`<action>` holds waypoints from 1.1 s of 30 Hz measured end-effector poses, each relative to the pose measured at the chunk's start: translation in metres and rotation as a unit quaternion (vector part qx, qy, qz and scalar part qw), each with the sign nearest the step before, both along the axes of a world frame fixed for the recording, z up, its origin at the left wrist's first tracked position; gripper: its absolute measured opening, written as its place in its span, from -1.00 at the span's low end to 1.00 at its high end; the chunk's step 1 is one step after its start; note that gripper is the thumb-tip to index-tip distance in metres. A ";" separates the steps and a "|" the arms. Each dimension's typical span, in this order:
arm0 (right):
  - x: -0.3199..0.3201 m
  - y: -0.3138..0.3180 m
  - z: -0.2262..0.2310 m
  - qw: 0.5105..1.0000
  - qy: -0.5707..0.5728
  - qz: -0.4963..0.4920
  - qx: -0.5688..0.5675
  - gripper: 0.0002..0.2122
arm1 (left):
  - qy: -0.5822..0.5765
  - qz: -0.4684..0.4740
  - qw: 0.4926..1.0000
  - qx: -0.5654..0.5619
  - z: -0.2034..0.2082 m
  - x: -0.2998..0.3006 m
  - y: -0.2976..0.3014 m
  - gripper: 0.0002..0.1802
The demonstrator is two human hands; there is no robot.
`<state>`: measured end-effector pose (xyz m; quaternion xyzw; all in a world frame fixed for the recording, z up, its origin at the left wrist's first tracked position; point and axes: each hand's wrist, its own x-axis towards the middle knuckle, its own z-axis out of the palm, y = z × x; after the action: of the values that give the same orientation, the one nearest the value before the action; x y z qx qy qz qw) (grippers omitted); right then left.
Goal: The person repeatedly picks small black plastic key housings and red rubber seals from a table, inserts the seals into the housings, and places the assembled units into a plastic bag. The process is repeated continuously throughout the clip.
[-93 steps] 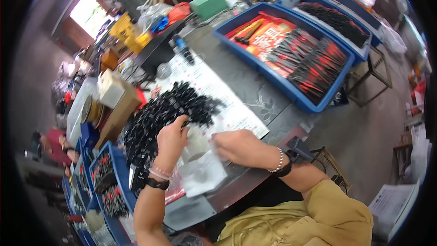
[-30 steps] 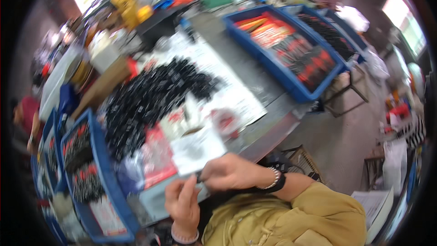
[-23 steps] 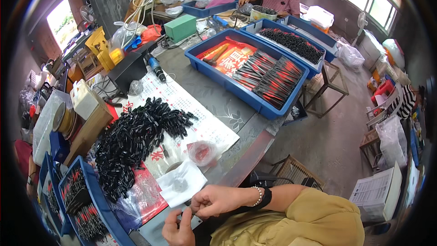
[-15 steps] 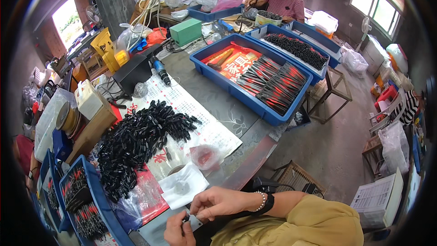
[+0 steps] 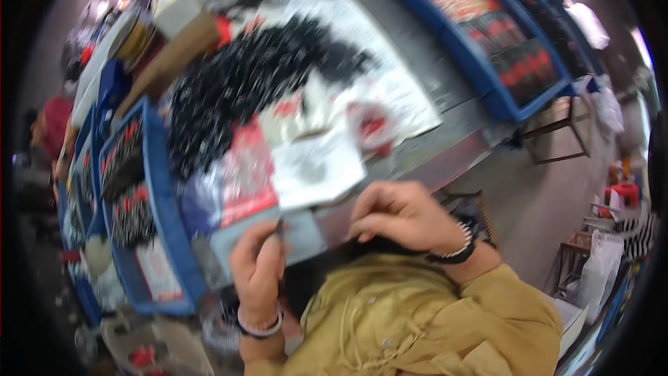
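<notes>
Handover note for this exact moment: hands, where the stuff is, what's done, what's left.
Left hand: at the near table edge, pinching a small dark piece; the picture is too blurred to tell what it is.
Right hand: curled at the table edge, fingers bent down; what it grips is not visible.
Things: pile of black pieces mid-table, white sheet just ahead of the hands, red packets beside it.
Done: blue tray at left holds packed pieces.
Left: the large loose pile.
</notes>
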<state>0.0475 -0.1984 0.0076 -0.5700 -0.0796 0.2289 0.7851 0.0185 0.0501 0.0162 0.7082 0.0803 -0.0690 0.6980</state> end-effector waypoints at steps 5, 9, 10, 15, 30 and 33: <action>-0.006 0.001 -0.008 0.999 0.026 -0.024 0.002 -0.94 | -0.053 -0.074 0.987 0.132 0.011 0.015 -0.002 -0.75; -0.007 -0.003 -0.009 0.999 0.015 -0.036 -0.005 -0.92 | -0.192 -0.137 0.930 0.281 0.016 0.042 -0.010 -0.75; -0.007 -0.004 -0.010 0.999 0.009 -0.037 0.000 -0.93 | -0.238 -0.152 0.908 0.311 0.015 0.050 -0.013 -0.74; -0.011 -0.009 -0.018 0.999 0.011 -0.035 -0.009 -0.95 | -0.330 -0.208 0.774 0.498 0.004 0.078 -0.028 -0.67; -0.003 -0.009 -0.021 0.999 0.008 -0.042 -0.020 -0.92 | -0.307 -0.227 0.756 0.532 0.010 0.075 -0.028 -0.78; 0.000 -0.003 -0.018 0.996 0.037 -0.075 0.026 -0.91 | -0.236 -0.196 0.870 0.385 0.019 0.058 -0.019 -0.74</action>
<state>0.0477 -0.2013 -0.0108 -0.5452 -0.0133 0.1886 0.8167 0.0764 0.0310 0.0352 0.9174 -0.2068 0.0015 0.3400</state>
